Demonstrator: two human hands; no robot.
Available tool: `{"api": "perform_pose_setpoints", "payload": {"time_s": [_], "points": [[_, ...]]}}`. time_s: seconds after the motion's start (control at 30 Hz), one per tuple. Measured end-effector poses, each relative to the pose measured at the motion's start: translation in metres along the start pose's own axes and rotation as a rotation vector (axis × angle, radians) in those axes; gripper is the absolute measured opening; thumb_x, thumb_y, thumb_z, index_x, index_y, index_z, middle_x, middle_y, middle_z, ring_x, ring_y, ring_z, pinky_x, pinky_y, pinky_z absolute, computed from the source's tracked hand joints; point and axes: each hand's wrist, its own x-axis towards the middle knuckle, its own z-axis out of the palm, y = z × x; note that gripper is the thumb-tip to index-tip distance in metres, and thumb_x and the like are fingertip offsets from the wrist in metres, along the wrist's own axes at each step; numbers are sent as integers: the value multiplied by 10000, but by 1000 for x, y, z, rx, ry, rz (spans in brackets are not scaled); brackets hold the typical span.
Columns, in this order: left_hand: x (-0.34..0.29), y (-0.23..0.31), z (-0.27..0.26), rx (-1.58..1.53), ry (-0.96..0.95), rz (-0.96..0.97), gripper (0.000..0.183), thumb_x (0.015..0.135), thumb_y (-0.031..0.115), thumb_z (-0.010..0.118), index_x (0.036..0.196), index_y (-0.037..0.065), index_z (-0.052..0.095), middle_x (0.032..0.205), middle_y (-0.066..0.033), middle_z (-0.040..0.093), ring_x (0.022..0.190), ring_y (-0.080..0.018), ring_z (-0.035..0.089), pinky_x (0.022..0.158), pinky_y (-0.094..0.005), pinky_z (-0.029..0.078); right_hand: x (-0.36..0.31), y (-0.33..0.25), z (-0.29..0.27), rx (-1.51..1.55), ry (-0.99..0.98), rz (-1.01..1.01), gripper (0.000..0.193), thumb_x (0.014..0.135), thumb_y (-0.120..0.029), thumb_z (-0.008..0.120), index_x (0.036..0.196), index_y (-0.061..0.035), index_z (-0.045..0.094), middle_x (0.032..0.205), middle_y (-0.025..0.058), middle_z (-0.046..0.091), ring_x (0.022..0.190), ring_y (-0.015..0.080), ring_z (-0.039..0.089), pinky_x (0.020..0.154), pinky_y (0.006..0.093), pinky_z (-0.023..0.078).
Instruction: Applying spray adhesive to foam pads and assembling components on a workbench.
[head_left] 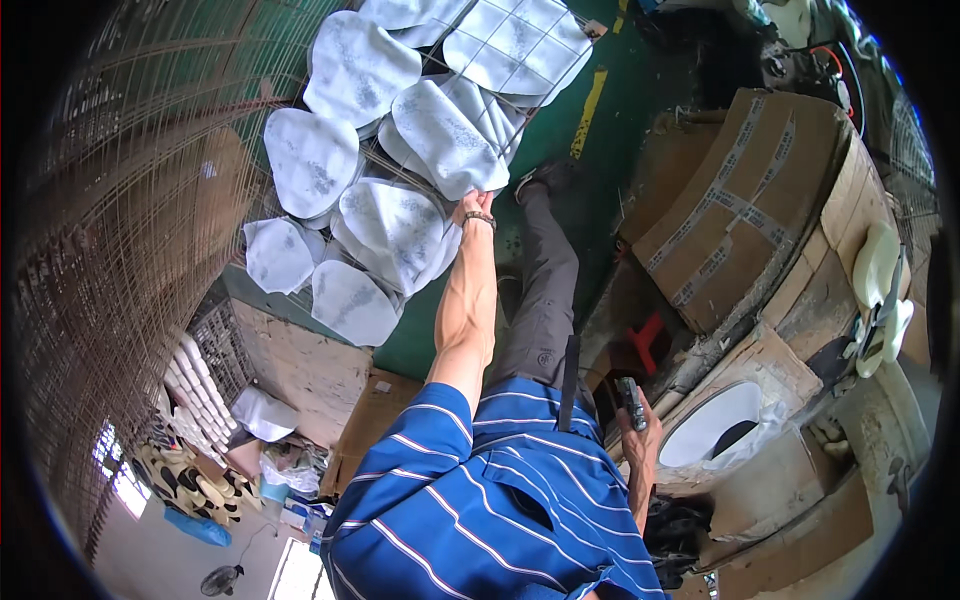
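My left hand (476,205), with a beaded band at its wrist, reaches forward and is closed on the near edge of a rounded, grey-speckled white sheet (445,135). That sheet lies curled on top of several similar cut pieces. Just left of the hand, more speckled pieces (390,235) are stacked and overlapping on a wire rack. My right hand (641,438) is held low beside my body, its fingers wrapped around a small dark handheld object (631,402). The kind of that object is not clear.
Wire mesh panels (120,230) rise on the left. A taped cardboard sheet (730,200) covers a bench at right, near a white oval piece (710,425). My leg (545,270) stands on the green floor (600,140). A fan (221,580) is at lower left.
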Motion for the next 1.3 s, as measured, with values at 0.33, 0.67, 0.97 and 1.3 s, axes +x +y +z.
{"api": "perform_pose_setpoints", "payload": {"time_s": [0.33,0.67,0.97,1.3], "points": [[10,-9,-15,1319,-37,545,313,840,76,774,1143,91,698,1005,-142,730,846,-308,724,786,-405,584,-19,-13,13,143,-16,173,599,922,-119,705,1509,-35,620,1323,138,741,1208,223,684,1056,343,512],[-90,-10,-58,1726,-668,331,424,784,128,768,1208,123,773,1182,-148,794,1142,-305,750,1028,-381,573,-119,3,8,529,387,140,458,937,-101,702,1390,-30,706,948,28,651,837,156,581,796,335,502],[-96,44,-99,1626,-1107,67,82,996,119,632,918,114,659,708,-72,636,472,-217,551,408,-335,427,-270,94,-24,831,805,9,530,982,-65,746,1486,31,616,931,13,658,792,81,560,718,250,480],[-182,31,32,2125,-882,159,387,1029,304,512,1377,141,561,1042,-158,739,796,-388,712,683,-549,541,-364,55,-16,833,1339,220,534,922,-4,762,1443,19,646,1148,186,772,949,241,742,870,334,566]]}}
